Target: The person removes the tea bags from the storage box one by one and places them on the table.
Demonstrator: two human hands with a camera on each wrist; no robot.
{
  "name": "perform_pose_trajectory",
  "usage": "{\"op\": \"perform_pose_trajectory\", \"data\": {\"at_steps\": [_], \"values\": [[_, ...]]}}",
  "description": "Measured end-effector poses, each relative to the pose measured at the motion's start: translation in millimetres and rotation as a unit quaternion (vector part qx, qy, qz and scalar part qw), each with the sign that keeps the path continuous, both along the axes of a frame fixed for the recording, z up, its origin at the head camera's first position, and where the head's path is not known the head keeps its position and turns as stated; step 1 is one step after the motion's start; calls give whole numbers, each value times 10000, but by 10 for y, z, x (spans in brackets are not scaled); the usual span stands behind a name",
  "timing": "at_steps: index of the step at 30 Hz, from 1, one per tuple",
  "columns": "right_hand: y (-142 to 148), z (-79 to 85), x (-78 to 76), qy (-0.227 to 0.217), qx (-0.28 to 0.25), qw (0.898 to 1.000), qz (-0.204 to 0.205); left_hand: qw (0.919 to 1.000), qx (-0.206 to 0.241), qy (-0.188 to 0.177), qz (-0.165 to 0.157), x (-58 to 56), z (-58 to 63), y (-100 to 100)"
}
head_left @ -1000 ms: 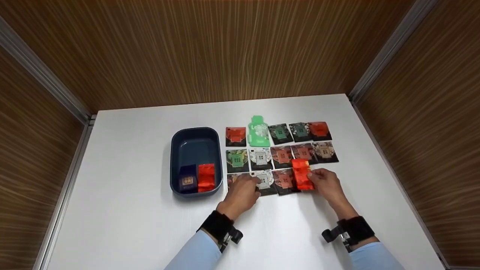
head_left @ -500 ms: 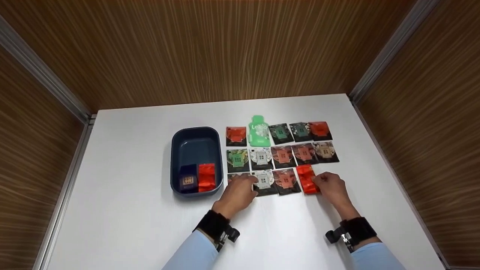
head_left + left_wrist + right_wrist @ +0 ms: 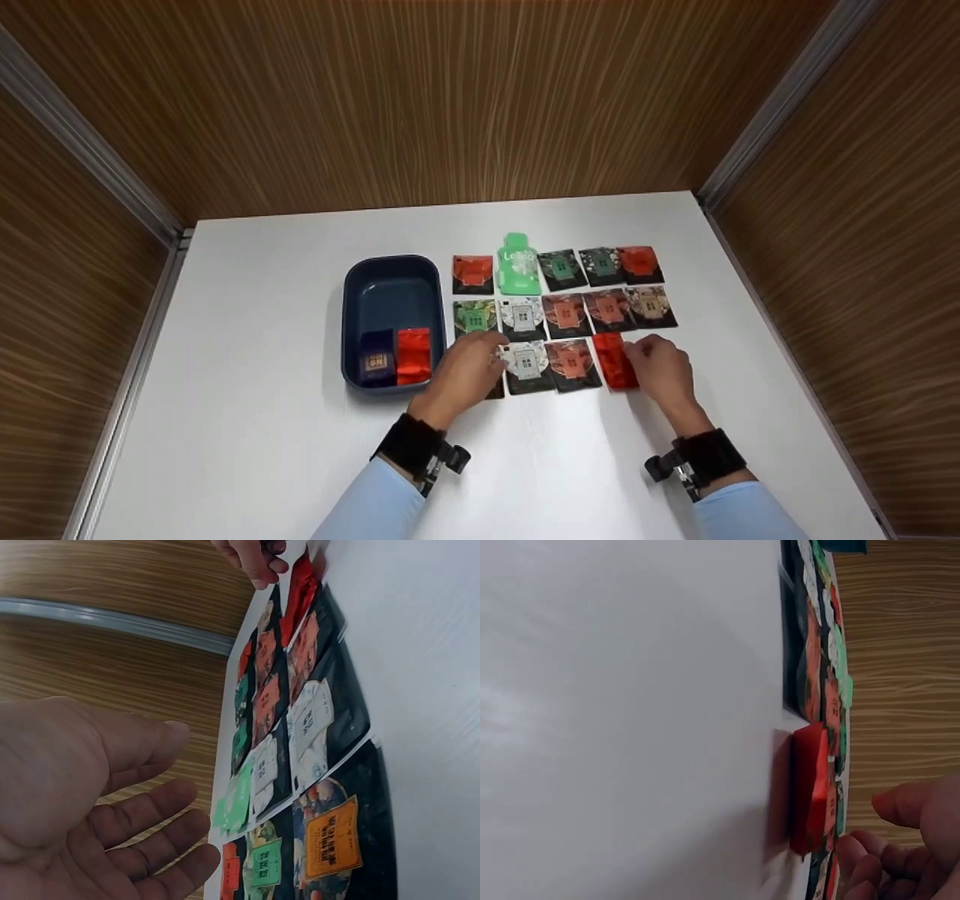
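Note:
My right hand is beside a shiny red foil packet at the right end of the front row of flat tea sachets. In the right wrist view its thumb and fingertips are parted, and the red packet lies outside them on the table. My left hand hovers over the left end of the front row, partly covering an orange-labelled sachet. Its fingers are loose and hold nothing in the left wrist view. To its right lie a white-labelled sachet and a red-labelled sachet.
Left of the sachets stands a dark blue bin holding a dark blue packet and a red foil packet. A green bottle-shaped pouch lies in the back row. Wood-patterned walls enclose the white table.
The red packet has come down and right, from over the sachets to the front row's end, and my right fingers have parted from it. My left hand has shifted left.

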State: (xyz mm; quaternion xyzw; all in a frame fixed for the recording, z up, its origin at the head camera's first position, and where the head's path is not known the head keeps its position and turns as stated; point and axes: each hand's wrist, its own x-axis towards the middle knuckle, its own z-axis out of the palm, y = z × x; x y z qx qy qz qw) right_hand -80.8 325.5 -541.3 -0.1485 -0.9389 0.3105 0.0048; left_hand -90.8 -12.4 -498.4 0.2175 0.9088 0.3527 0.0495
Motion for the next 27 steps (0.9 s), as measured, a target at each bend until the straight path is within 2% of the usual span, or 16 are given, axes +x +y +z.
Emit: {"op": "perform_pose_trajectory", "data": {"at_steps": [5,10,15,18,23,27], "values": [[-345,103,-128,246,-337,9986,317,9973,436,-212,560,-80,90,-208],[-824,195,-247,551,-490,9944,752,9928,403,-135,1122,-188,151,-487],[-1309,305,-366,1010,-461,9865,1207,9885,86,-214,1495,-274,204,-770],[-1569,372,-413,1034,-646,9812,1493,9864,-254,-313,1595,-304,235,-889],[-1962,438,-468,942,-823,9737,1906,9814,-818,-572,1637,-354,287,-952],[-2243,428,-489,1011,-805,9658,2247,9763,-1250,-755,1595,-400,256,-939]]}}
